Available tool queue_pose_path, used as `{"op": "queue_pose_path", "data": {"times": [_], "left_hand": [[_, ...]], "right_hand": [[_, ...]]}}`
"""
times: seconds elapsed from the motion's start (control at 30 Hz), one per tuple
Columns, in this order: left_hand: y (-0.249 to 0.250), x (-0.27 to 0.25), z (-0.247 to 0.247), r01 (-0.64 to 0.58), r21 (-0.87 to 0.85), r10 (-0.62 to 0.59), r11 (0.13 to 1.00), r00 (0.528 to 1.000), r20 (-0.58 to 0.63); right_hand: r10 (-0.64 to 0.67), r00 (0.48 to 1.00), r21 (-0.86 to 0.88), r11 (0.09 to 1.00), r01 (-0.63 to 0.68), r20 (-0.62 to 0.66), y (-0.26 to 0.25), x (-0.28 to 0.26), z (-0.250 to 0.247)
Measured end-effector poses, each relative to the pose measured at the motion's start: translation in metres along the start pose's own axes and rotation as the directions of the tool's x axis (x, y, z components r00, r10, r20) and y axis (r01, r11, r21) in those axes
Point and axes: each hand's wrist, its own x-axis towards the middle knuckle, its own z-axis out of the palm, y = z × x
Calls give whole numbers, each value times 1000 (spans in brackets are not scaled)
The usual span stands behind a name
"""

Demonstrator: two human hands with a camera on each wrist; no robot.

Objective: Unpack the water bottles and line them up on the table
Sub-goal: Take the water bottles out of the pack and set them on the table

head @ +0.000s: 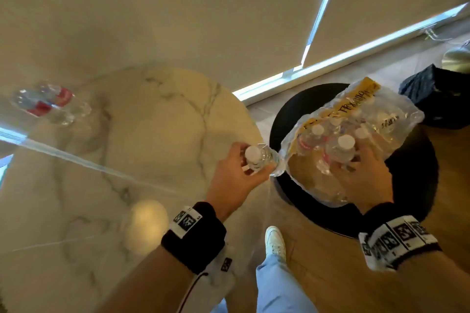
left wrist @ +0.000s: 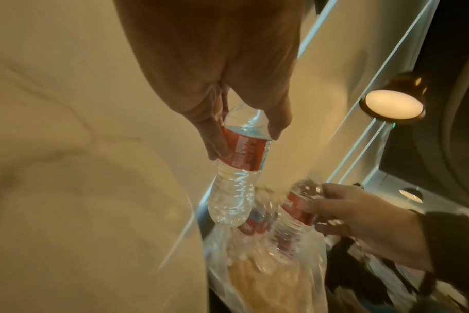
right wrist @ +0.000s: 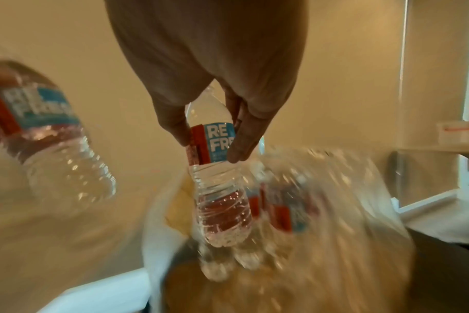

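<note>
The left hand is wrapped around the upper part of a water bottle, fingers and thumb pinching it near the shoulder and the red label, white cap pointing up at the head camera. That bottle hangs right at the edge of the marble counter, its base just at the torn mouth of the plastic pack. In the left wrist view the bottle's bottom sits at the opening of the wrap, tilted slightly.

Over to the right hand: fingers curled round a second bottle, gripped high on its label, the lower half still down among the others inside the pack. The right wrist view shows thumb on one side and fingers on the other, with blurred bottles crowded behind.

The pack itself rests on a round black stool, just beside the counter, clear film crumpled with a yellow printed band on top. Several white caps show through the wrap.

Far across the counter, well apart from both hands, two bottles with red labels stand close together. A white shoe shows on the wooden floor below.
</note>
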Motion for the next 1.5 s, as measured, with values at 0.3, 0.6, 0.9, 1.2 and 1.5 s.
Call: {"op": "queue_pose_path", "data": {"times": [0.3, 0.6, 0.9, 1.2, 1.5], "left_hand": [[-63, -73, -252, 188, 119, -138, 975, 931, -339], [-126, -62, -349, 281, 281, -154, 918, 904, -400], [-120, -87, -347, 321, 310, -178, 895, 894, -411], [-16, -111, -209, -64, 405, 183, 912, 948, -261], [3, 43, 80, -17, 118, -27, 993, 932, 361]], "right_hand": [[-357, 926, 389, 876, 286, 123, -217, -91, 94], [-625, 704, 458, 762, 457, 338, -358, -135, 245], [-575, 664, 368, 818, 443, 478, -357, -126, 235], [-5, 958, 454, 881, -130, 285, -158, -74, 115], [460, 864, 561, 668, -488, 204, 8, 41, 37]]}}
